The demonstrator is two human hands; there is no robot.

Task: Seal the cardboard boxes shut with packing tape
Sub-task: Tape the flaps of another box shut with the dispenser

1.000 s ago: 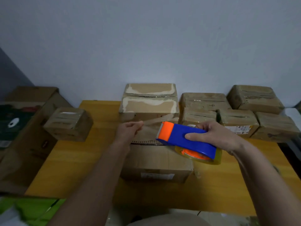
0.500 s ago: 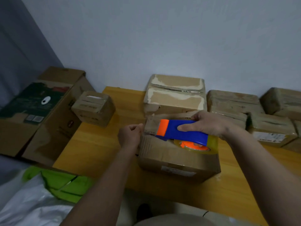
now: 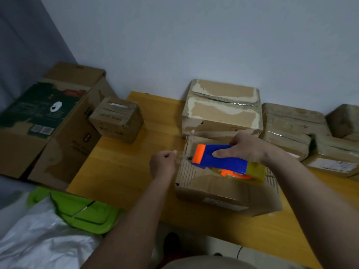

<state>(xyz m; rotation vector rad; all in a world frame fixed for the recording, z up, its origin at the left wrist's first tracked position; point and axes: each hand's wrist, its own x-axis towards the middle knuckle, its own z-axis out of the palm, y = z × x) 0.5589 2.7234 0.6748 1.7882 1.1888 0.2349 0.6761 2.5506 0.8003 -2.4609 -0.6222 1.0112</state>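
Note:
A cardboard box (image 3: 223, 188) sits on the yellow wooden table (image 3: 120, 167) in front of me. My right hand (image 3: 246, 146) grips a blue and orange tape dispenser (image 3: 219, 158) with a clear tape roll (image 3: 252, 174), held over the box top. My left hand (image 3: 163, 165) pinches the free end of the tape (image 3: 178, 154) just off the box's left edge, at its upper corner. The tape strip runs from my left fingers to the dispenser's orange nose.
Several taped boxes line the wall: a worn one (image 3: 221, 109) behind the work box, more to the right (image 3: 291, 129), a small one (image 3: 116, 119) at left. A big open carton (image 3: 50, 117) stands off the table's left. A green lid (image 3: 81, 210) and white plastic (image 3: 38, 239) lie below.
My view swung left and down. Both hands dropped to the box: the dispenser came down over its top and my left hand drew the tape end to the left edge.

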